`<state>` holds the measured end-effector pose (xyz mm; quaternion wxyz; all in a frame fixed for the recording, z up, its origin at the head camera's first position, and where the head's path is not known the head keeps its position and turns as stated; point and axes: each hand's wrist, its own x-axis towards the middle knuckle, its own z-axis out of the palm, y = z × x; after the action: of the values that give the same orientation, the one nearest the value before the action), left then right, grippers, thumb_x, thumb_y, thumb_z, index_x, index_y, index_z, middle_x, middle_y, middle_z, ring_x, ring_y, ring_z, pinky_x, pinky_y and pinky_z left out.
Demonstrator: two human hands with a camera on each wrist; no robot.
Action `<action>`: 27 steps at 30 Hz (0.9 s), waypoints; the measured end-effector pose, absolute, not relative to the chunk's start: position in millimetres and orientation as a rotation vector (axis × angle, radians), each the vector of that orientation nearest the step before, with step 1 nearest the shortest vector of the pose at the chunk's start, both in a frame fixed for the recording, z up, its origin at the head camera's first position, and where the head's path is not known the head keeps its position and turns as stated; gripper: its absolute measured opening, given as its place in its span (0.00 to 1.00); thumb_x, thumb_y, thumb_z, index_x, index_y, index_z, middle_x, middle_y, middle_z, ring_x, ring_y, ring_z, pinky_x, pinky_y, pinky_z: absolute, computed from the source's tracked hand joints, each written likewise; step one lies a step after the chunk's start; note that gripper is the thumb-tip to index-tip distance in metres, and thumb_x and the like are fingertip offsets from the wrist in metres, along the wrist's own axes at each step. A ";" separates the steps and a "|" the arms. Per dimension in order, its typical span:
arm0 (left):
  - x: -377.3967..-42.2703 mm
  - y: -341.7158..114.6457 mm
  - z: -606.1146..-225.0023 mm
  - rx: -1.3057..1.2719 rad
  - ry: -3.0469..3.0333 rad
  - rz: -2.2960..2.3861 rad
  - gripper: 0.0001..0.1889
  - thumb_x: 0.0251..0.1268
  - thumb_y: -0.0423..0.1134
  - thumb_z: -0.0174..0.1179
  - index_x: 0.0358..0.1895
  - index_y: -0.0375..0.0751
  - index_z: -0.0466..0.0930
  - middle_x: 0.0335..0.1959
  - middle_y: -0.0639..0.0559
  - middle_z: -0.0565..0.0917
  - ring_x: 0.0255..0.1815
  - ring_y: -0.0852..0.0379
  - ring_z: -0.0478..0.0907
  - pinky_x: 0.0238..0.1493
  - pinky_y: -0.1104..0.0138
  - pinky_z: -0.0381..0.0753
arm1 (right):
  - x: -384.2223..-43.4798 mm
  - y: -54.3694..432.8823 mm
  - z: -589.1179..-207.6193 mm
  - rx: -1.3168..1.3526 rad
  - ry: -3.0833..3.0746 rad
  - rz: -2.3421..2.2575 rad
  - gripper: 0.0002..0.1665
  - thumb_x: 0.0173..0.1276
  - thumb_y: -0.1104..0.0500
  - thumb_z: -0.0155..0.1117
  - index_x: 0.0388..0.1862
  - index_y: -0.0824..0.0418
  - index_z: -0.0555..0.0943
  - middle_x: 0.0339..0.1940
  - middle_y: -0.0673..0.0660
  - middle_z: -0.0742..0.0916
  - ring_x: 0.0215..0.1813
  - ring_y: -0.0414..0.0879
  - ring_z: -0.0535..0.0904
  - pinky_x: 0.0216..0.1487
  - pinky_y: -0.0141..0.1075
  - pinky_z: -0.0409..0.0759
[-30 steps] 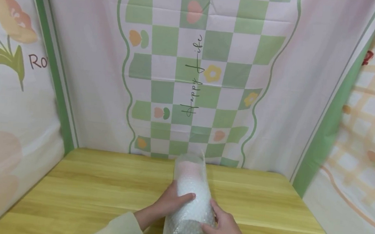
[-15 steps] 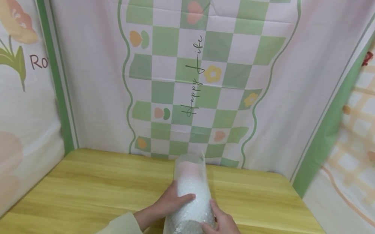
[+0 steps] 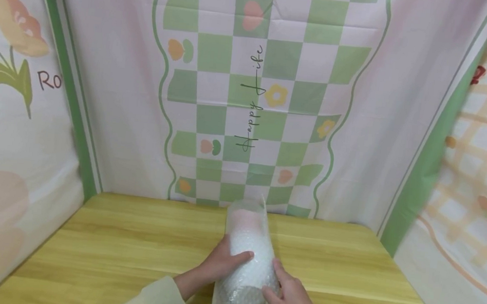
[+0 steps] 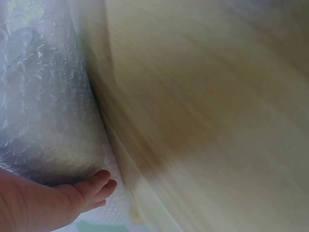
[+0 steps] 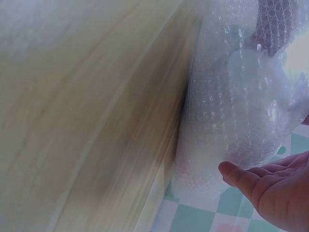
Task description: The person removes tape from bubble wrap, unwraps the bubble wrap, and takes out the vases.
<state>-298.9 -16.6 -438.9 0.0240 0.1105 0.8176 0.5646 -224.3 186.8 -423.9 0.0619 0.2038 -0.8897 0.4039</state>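
A long rounded bundle in clear bubble wrap (image 3: 253, 236) lies lengthwise on the table's middle. Through the wrap its contents look white, turning pinkish at the far end; what they are is hidden. My left hand (image 3: 221, 263) grips the bundle's left side, thumb laid across the top. On the right, my right hand (image 3: 294, 298) holds the nearer part between thumb and fingers. Loose crinkled wrap spreads at the near end. The left wrist view shows the wrap (image 4: 48, 92) above the fingers; the right wrist view shows it (image 5: 222, 111) beside the right hand (image 5: 275, 191).
The wood-grain table (image 3: 129, 239) stretches to both sides of the bundle. A checkered green and white cloth (image 3: 245, 88) hangs behind the back edge, near the bundle's far end. Patterned curtains (image 3: 447, 230) stand at left and right.
My right hand shifts very slightly at the near part of the bundle. The left hand and the bundle stay in place.
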 end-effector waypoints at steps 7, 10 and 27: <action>-299.9 -17.7 -440.9 0.333 2.528 1.744 0.51 0.59 0.58 0.64 0.72 0.24 0.50 0.64 0.27 0.66 0.61 0.31 0.68 0.54 0.40 0.74 | -223.1 185.8 -420.2 0.570 -2.720 1.267 0.43 0.69 0.57 0.61 0.70 0.82 0.55 0.33 0.58 0.82 0.21 0.35 0.72 0.37 0.32 0.80; -299.8 -18.0 -440.9 0.327 2.527 1.736 0.53 0.59 0.59 0.64 0.72 0.23 0.48 0.65 0.26 0.65 0.62 0.31 0.67 0.55 0.40 0.73 | -223.7 186.0 -419.9 0.571 -2.715 1.278 0.42 0.69 0.57 0.61 0.69 0.82 0.56 0.33 0.59 0.83 0.24 0.35 0.74 0.40 0.33 0.81; -297.7 -17.6 -438.7 0.310 2.513 1.745 0.52 0.60 0.58 0.64 0.73 0.23 0.47 0.66 0.25 0.63 0.63 0.30 0.65 0.56 0.40 0.72 | -223.0 182.4 -417.2 0.504 -2.680 1.277 0.38 0.69 0.59 0.59 0.68 0.81 0.60 0.43 0.73 0.83 0.37 0.39 0.79 0.46 0.35 0.81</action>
<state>-297.7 -17.6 -438.7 0.0332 0.1006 0.8169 0.5670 -223.0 182.4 -417.2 0.0652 0.1670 -0.8881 0.4233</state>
